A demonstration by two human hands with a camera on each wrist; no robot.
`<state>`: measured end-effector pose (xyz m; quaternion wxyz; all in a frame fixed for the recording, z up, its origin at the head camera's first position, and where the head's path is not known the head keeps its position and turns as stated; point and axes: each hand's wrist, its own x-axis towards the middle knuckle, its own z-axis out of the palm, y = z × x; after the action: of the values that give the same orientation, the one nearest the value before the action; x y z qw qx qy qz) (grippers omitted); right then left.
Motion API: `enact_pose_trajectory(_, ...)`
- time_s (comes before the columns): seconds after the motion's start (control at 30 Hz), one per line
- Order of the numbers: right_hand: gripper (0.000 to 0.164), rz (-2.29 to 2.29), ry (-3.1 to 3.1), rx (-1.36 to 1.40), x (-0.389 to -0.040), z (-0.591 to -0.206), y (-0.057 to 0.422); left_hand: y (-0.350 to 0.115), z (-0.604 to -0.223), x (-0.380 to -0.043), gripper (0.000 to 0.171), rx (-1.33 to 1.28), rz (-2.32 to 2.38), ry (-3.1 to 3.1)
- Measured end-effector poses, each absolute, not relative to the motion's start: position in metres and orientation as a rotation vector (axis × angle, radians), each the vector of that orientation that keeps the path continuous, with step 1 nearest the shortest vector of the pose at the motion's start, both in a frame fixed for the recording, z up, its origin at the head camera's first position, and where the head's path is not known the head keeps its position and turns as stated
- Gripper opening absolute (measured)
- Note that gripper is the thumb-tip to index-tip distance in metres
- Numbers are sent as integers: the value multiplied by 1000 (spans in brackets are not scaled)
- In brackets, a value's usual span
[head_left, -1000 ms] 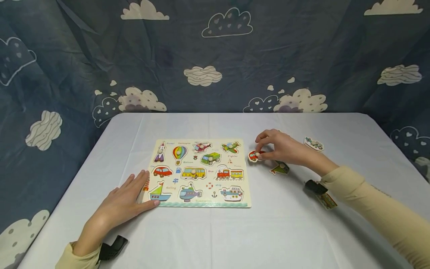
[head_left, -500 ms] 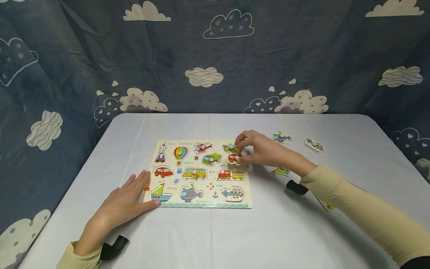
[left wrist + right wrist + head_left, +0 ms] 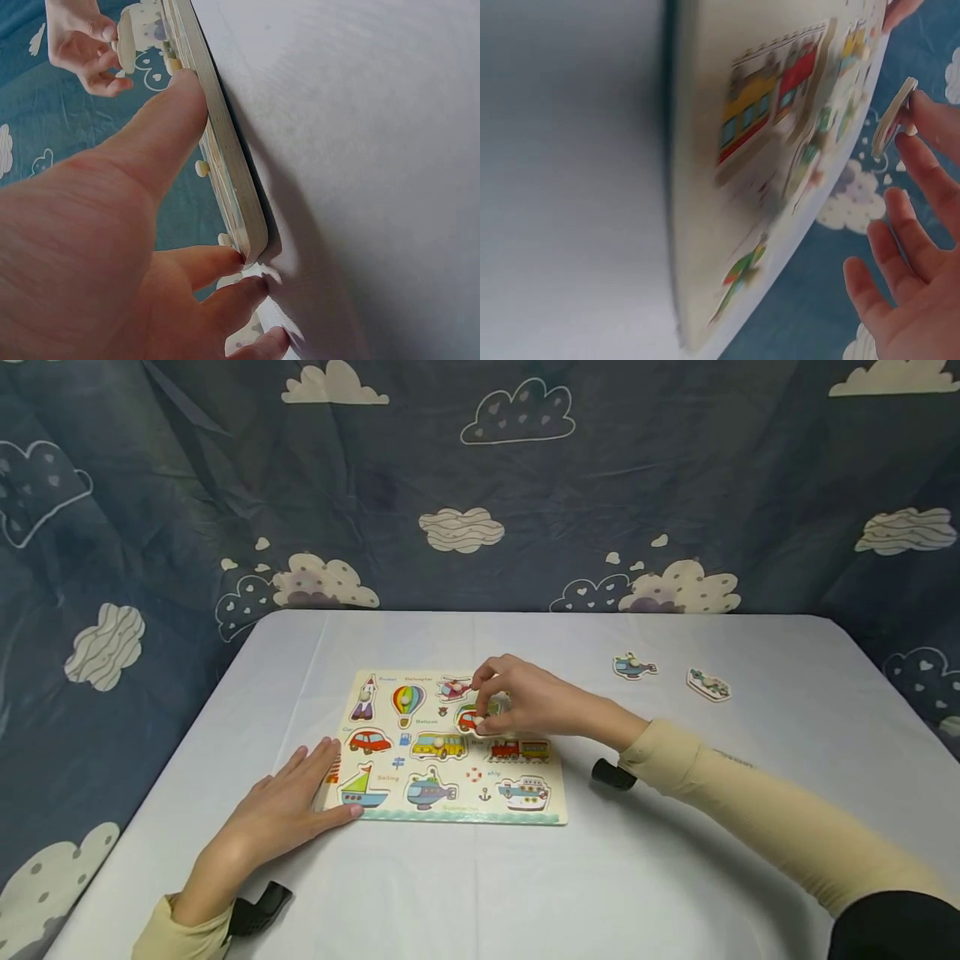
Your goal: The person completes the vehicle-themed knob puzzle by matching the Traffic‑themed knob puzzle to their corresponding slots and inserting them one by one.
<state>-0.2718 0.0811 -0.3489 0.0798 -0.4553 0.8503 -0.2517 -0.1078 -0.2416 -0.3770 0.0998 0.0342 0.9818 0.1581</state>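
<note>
Across a white tabletop (image 3: pixel 525 893), near to far. With the left hand (image 3: pixel 281 831), fingers spread, rests on the near left corner and edge of a picture puzzle board (image 3: pixel 474 774). With the right hand (image 3: pixel 525 700), pinches a red vehicle piece (image 3: pixel 465 722) between thumb and finger over the board's far half (clear of its surface). Farther back, right: a loose blue piece (image 3: pixel 634 667) and, near it, a pale piece (image 3: pixel 708 685). Behind: dark cloud-print backdrop (image 3: pixel 480 581).
</note>
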Motion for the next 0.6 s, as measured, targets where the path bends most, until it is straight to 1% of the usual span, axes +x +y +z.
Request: enact_pose_trajectory(0.6,13,-674,2516,-1517,-269,-353,17,-242,-374,-108,105,109,462,2899)
